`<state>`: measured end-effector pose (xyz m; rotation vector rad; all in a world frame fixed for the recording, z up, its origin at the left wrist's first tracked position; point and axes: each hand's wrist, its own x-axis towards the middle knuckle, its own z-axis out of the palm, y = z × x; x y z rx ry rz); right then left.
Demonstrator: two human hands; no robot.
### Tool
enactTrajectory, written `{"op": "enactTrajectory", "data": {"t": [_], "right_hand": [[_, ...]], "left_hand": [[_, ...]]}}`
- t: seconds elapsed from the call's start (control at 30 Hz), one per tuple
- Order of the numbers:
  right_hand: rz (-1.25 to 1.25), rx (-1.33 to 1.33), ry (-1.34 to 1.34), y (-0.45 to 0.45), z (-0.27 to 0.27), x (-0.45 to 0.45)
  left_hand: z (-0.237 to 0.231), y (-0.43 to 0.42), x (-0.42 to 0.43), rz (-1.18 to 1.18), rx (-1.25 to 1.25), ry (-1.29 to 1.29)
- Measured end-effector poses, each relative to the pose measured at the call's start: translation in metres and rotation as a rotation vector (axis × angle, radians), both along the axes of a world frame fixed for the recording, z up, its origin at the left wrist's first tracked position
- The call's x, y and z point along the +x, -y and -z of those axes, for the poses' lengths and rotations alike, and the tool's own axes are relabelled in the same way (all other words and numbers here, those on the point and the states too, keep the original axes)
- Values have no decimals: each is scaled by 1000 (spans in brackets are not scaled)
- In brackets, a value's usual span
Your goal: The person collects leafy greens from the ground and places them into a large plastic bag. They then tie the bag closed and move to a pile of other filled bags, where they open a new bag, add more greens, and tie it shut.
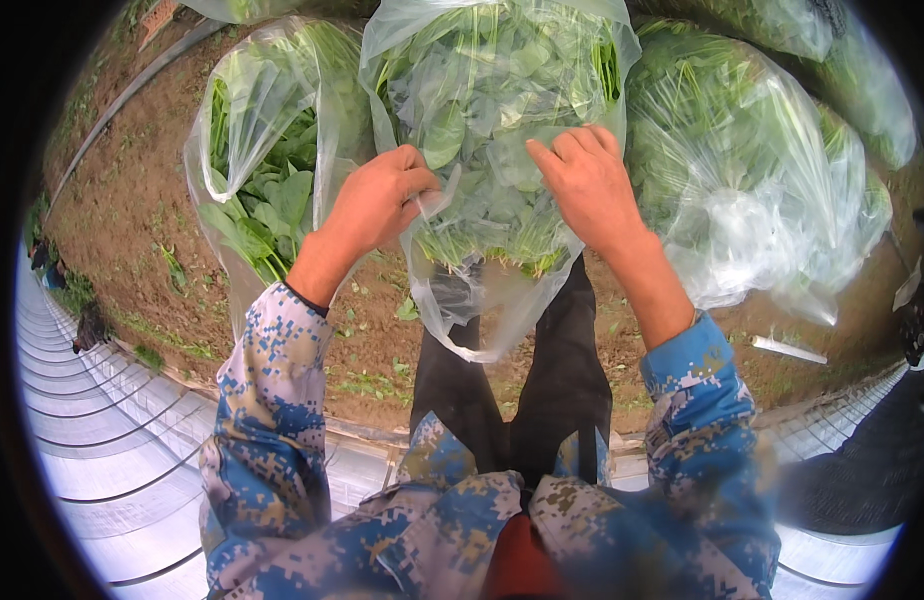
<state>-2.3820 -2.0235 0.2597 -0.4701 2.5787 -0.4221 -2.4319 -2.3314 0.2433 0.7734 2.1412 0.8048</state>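
Note:
Before me stands a large clear plastic bag (499,112) packed with leafy greens (441,139) that look like spinach. My left hand (383,195) pinches the film at the left side of its mouth, the thumb and fingers closed on it. On the opposite side, my right hand (585,176) has its fingers curled over the film, thumb pointing inward; the fingertips are partly hidden. The bag's loose rim (473,354) droops towards me over my dark trouser legs. Stem ends (537,262) of the greens show near the mouth.
An open bag of greens (282,195) leans at the left. To the right sits another full bag (732,172), its mouth gathered. A white rod (788,349) lies on the soil (131,210). A hose (124,97) curves along the left. A person (90,326) is far left.

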Motion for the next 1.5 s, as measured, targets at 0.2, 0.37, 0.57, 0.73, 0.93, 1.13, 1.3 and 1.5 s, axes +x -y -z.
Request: {"op": "enactTrajectory", "data": {"t": [0.2,0.37,0.57,0.73,0.93,1.13,1.3,1.5], "right_hand": [[61,141,-315,7,14,8],[79,300,-106,-5,16,11],[265,-307,-383,-10,12,15],[685,-588,-198,33,28,1],[648,-648,94,78,55,-15],[654,-633,329,74,52,-3],[604,-599,-312,82,16,17],[515,-409,-215,101,5,55]], "left_hand": [[12,9,13,-55,287,76],[26,0,23,-115,255,188],[28,-8,29,-80,279,246],[27,-16,32,-23,357,308],[43,-37,41,-65,275,400],[55,-56,44,-650,122,801],[50,-62,51,-885,348,862],[53,-52,48,-749,206,827]]}}
